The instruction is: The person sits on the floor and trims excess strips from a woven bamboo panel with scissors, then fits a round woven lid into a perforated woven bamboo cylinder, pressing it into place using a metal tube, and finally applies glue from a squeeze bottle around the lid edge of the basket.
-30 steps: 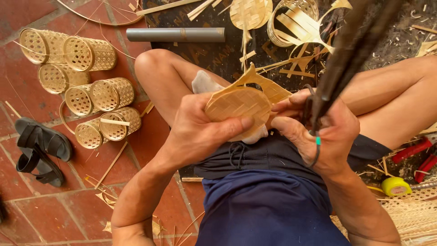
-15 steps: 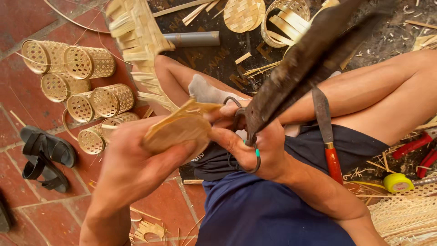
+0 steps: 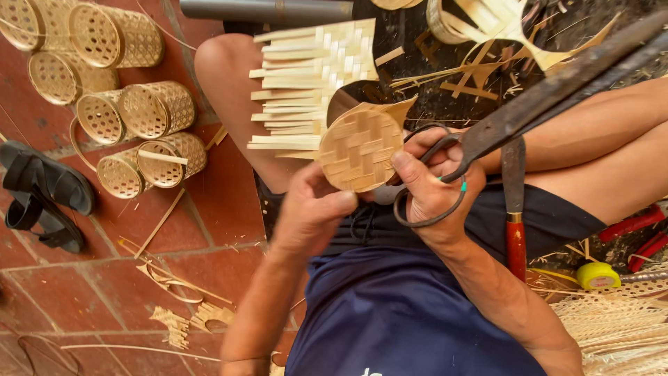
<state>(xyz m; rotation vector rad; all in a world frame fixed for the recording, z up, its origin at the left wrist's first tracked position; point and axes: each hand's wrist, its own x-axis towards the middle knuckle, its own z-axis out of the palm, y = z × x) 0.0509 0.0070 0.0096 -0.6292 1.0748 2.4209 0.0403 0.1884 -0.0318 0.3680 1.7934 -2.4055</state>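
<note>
- The left hand (image 3: 313, 209) pinches the lower edge of a round woven bamboo disc (image 3: 360, 150) between thumb and fingers.
- The right hand (image 3: 435, 184) grips the loop handles of large dark scissors (image 3: 550, 90), thumb pressing on the disc's right edge.
- The disc is pale tan with a checkered weave; it is held upright above the lap, an untrimmed flap at its top.
- Just behind it lies a square woven mat (image 3: 316, 87) with loose strip ends.
- Woven cylinder baskets (image 3: 149, 111) sit on the red tiles to the left.

baskets (image 3: 132, 118) left of woven disc (image 3: 360, 150)
</note>
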